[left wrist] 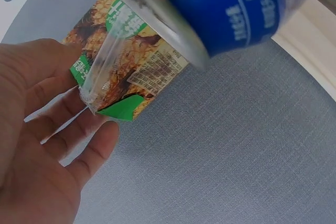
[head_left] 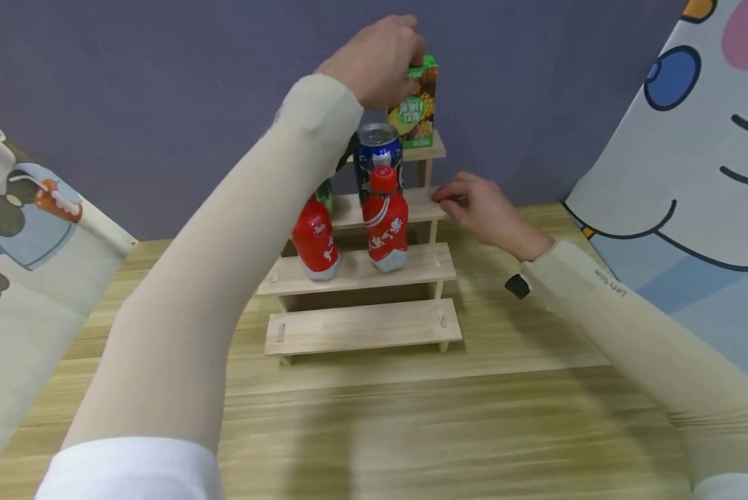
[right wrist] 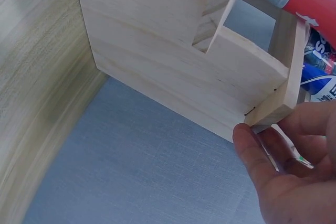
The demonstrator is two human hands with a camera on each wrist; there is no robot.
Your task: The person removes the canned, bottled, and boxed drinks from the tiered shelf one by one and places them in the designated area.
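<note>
The juice carton [head_left: 425, 114], likely light and crushable, suits a gentle hold near its top, where the left hand [head_left: 381, 62] pinches it, right hand [head_left: 483, 212] fingers pinching the wooden stand [head_left: 361, 328].

Head camera looks forward and down on the stepped stand [head_left: 364, 328], wrist cameras in tight, left sharing the carton [head_left: 421, 114] with it, right facing the stand's side panel [right wrist: 152, 40]!
</note>
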